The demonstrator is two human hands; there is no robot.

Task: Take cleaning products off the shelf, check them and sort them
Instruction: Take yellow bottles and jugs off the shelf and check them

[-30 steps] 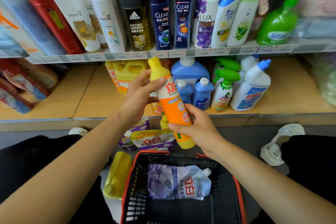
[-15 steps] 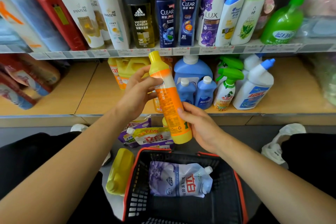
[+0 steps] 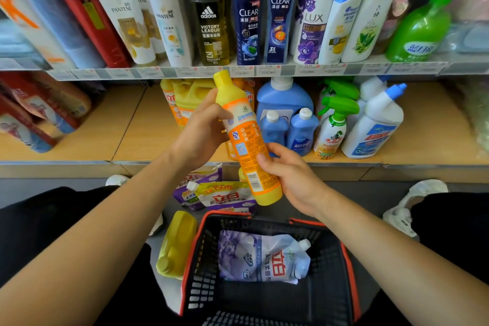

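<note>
The yellow-and-orange bottle is off the shelf and held up with its back label and barcode facing the camera, so this looks like the checking step for this item; sorting it is yet to come.

It is tilted, cap up and to the left, base down and to the right. The left hand holds the upper part, fingers behind the shoulder and the thumb on the front near the top of the label. The right hand grips the lower part from the right, thumb pressed on the label just above the barcode. Both hands hold it in the air, in front of the lower shelf and above the basket.

Some sorting seems done: one refill pouch lies in the basket, while two more pouches and a yellow jug lie on the floor beside it.

A good deal is left, by my judgement. The lower shelf carries yellow jugs, blue bottles, a green-topped spray bottle and a white bottle with a blue cap.
</note>
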